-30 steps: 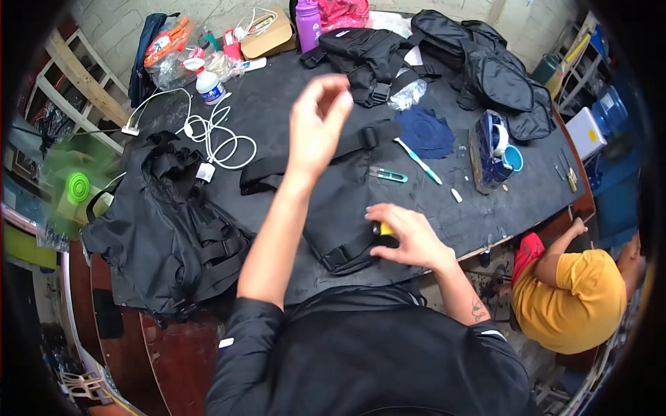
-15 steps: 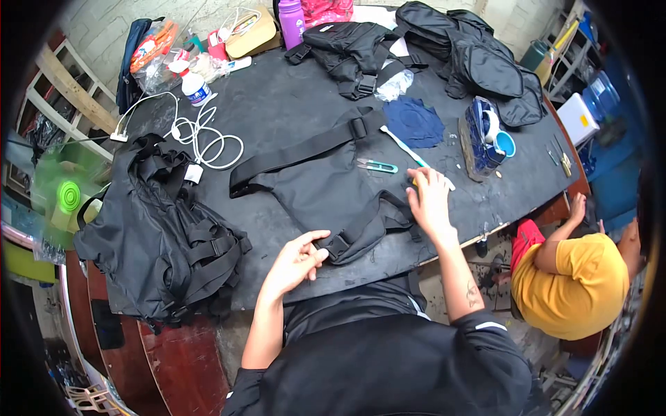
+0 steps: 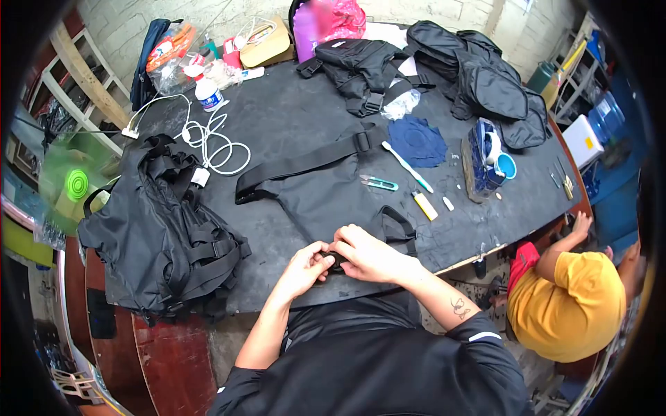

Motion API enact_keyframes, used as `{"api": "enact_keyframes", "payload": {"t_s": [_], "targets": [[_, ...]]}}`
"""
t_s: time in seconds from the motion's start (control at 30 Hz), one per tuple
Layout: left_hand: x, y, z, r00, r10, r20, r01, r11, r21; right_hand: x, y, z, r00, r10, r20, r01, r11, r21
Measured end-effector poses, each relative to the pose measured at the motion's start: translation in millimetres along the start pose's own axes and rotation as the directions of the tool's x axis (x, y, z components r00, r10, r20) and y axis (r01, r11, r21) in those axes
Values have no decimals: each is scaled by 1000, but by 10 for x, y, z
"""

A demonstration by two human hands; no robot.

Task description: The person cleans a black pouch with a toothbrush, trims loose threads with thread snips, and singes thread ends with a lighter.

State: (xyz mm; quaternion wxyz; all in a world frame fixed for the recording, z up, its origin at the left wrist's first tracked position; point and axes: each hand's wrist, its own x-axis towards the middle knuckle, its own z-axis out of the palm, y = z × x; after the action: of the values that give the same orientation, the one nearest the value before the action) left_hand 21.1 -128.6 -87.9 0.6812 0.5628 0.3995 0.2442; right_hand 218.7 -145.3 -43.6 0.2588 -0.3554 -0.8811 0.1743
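A black bag piece (image 3: pixel 319 197) with a wide strap lies flat on the dark table (image 3: pixel 270 118). At its near corner, my left hand (image 3: pixel 304 270) and my right hand (image 3: pixel 357 255) meet, both closed on a black buckle (image 3: pixel 334 261) that the fingers partly hide. A strap loop (image 3: pixel 399 223) lies to the right of my right hand. Farther right are a yellow lighter (image 3: pixel 425 206) and a small white piece (image 3: pixel 448 204). Beyond them rest green thread snips (image 3: pixel 379 183) and a toothbrush (image 3: pixel 408 166).
Black bags (image 3: pixel 163 229) lie left, with others (image 3: pixel 485 83) at the back right. A white cable (image 3: pixel 208 142), spray bottle (image 3: pixel 207 91), blue cloth (image 3: pixel 417 141) and blue container (image 3: pixel 483 159) are on the table. A person in yellow (image 3: pixel 569 301) is at the right.
My left hand came down to the near corner. My right hand put down the yellow lighter and moved left, and both hands took hold of the buckle.
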Motion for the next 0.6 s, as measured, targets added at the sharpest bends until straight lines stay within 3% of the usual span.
{"api": "enact_keyframes", "payload": {"t_s": [0.17,0.23,0.4,0.47,0.5,0.53,0.57,0.6], "targets": [[27,174,101,994,44,-99,-56,991,-122,-1,19,-89,999,37,-24,-36,997,73],[20,229,126,991,67,-113,-81,989,-121,-32,26,-77,992,-17,-125,29,995,100],[53,311,207,996,78,-33,-81,994,-75,-134,38,-286,987,-94,-128,90,995,-38],[54,334,195,995,83,-60,-87,994,-70,-130,16,-475,999,6,36,-1,991,-133],[65,346,195,993,79,-92,-86,994,-72,-93,5,-659,977,132,168,-77,951,-299],[22,450,187,987,21,-158,-32,997,-69,-86,75,-777,973,227,-39,-227,919,-321],[-12,439,62,973,64,-224,-73,997,-32,-205,308,-961,916,208,-343,-310,910,-275],[-49,307,-138,961,107,-255,-121,992,-41,-336,630,-1167,779,297,-552,-436,890,-136]]}}
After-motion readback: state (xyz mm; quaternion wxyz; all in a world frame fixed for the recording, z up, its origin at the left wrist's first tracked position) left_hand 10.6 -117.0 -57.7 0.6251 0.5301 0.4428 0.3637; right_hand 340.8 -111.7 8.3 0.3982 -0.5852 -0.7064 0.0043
